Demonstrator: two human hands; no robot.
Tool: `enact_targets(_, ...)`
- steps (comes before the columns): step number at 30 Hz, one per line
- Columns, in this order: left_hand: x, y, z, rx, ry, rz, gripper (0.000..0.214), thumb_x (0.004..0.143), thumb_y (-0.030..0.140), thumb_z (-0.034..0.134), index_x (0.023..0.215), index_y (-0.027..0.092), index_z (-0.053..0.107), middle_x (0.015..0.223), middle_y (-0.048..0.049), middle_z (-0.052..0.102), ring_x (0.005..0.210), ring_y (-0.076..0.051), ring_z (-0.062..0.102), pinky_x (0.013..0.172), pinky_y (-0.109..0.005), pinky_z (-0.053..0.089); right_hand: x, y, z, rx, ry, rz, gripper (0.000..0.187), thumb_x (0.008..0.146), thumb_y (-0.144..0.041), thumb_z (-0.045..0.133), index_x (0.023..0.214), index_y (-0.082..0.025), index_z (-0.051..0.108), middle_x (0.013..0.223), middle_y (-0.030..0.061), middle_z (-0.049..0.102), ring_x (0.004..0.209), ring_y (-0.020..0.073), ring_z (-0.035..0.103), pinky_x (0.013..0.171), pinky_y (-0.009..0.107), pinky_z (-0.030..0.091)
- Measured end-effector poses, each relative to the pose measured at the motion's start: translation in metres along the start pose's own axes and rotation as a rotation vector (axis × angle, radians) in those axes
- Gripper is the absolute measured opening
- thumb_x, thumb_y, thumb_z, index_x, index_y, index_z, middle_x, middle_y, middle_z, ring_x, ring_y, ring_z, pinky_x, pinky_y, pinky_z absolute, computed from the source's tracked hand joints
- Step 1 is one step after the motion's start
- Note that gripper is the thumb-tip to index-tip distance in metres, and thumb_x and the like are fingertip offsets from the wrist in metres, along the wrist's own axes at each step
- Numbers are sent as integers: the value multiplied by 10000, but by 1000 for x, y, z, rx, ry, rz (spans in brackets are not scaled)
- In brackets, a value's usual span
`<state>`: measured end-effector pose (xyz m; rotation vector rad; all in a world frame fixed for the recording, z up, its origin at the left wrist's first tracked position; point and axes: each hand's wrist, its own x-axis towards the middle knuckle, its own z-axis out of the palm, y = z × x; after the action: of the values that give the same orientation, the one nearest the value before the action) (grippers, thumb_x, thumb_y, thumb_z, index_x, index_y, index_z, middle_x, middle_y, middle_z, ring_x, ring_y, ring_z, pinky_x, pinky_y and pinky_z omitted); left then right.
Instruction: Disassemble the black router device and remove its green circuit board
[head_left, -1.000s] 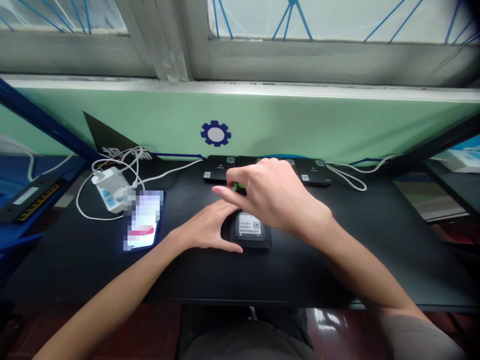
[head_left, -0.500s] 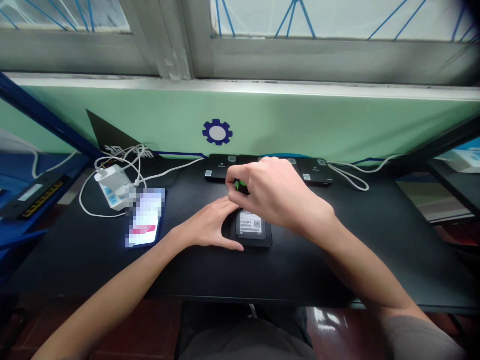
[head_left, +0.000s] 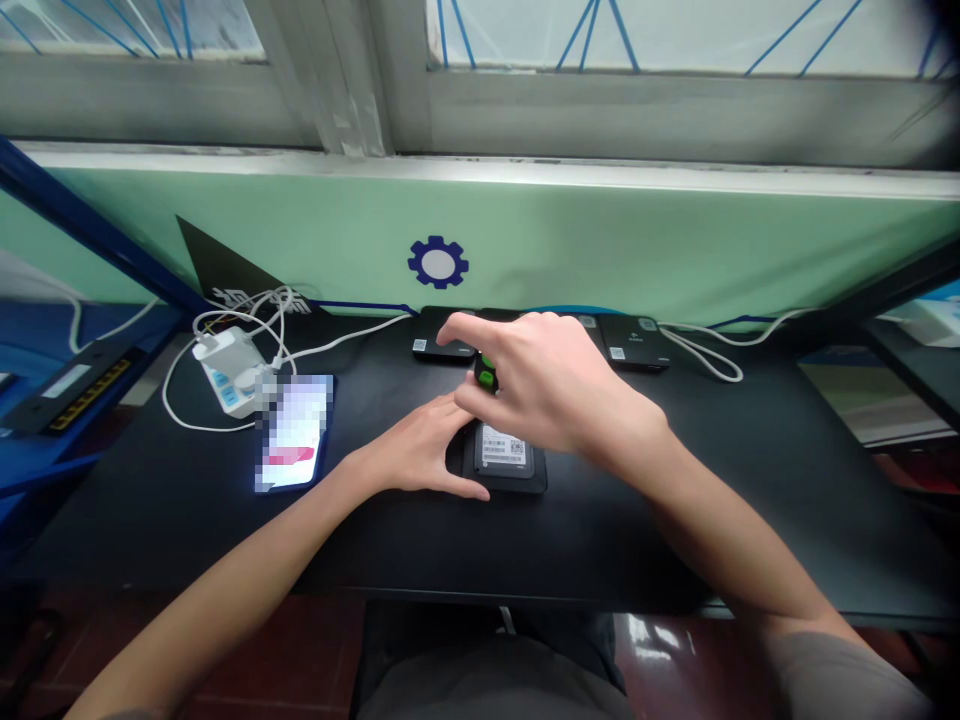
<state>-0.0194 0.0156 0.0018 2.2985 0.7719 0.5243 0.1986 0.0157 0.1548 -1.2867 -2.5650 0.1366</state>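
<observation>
A flat black device (head_left: 504,462) with a white barcode label lies on the black tabletop (head_left: 397,540), its upper part hidden by my hands. My left hand (head_left: 412,455) wraps its left corner, with the thumb along the lower edge. Just above the label, my right hand (head_left: 547,385) pinches a small green-and-black object (head_left: 487,372) between its fingers, with the index finger stretched out to the upper left. That object is too small and too covered to name exactly.
Several similar black devices (head_left: 442,345) stand in a row at the table's back, with white cables running from them. To the left lie a lit phone (head_left: 295,433) with a pixelated screen and a white power strip (head_left: 229,370). A black network switch (head_left: 75,385) sits further left.
My right index finger has straightened and the green-and-black object shows more. The view has shifted slightly. The black device and my left hand stay in the same place on it.
</observation>
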Motion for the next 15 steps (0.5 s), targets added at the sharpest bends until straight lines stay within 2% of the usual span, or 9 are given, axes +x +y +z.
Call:
enact_targets(5,-1,-1,1,1,-2,-6,1114,836,765,965,1731,282,509,1748,-184,588,1604,-494,570,1296,-665,513,1,-4,1,7,-32,26,286,960,-299,621,1154,-248,825,713,4,710,649,195,542,649,349,269)
enact_targets(7,-1,-1,1,-4,-1,4,1129,833,764,968,1741,280,502,1753,-185,583,1605,-498,568,1298,-664,512,1,-5,3,6,-16,27,247,1017,-329,602,1094,-251,823,715,6,712,649,192,544,653,349,268)
enact_targets(10,0,-2,1,-14,1,22,1154,837,759,968,1765,279,478,1785,-186,552,1632,-496,544,1313,-653,501,1,-5,5,-15,1,28,298,1104,-389,558,1015,-253,809,739,14,730,652,191,558,652,352,254)
enact_targets(15,0,-3,1,-25,9,24,1122,829,758,973,1744,297,517,1767,-177,579,1613,-501,568,1312,-662,499,2,-3,6,-11,-5,50,248,1089,-349,597,1012,-254,813,770,21,758,670,191,587,655,354,262)
